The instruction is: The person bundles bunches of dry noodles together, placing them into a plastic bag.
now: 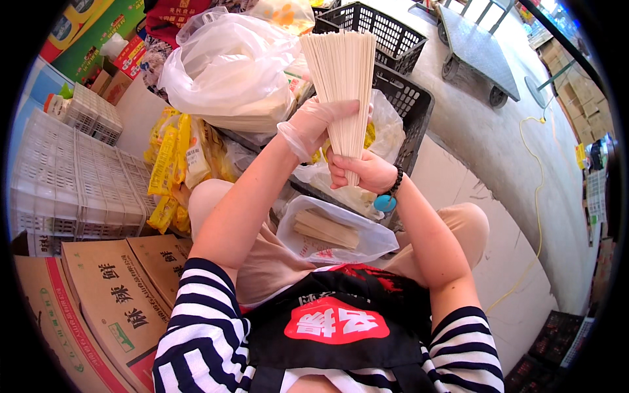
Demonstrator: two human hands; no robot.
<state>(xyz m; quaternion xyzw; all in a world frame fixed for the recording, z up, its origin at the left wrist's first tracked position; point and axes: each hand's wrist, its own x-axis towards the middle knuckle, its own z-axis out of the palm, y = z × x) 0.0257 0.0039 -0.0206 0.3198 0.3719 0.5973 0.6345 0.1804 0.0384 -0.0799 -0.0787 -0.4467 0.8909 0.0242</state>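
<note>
A thick bundle of pale dried noodles (342,78) stands upright before me, fanned wide at the top and narrow at the bottom. My left hand (316,126), in a thin clear plastic glove, is wrapped round its middle from the left. Lower down, my right hand (367,171) is closed round the narrow end, bare, with a dark bead bracelet and turquoise pendant (385,203) at the wrist. Below the hands, between my legs, lies a white plastic bag (380,243) with more dried noodles (325,229) inside. Behind the bundle sits clear plastic wrapping in a black crate (414,105).
A large white plastic bag (226,56) rests at far left, near yellow noodle packets (171,154). White plastic crates (82,173) and cardboard boxes (118,298) stand on the left. Another black crate (383,33) and a flat trolley (481,52) are at the back. A yellow cord (541,190) crosses the floor.
</note>
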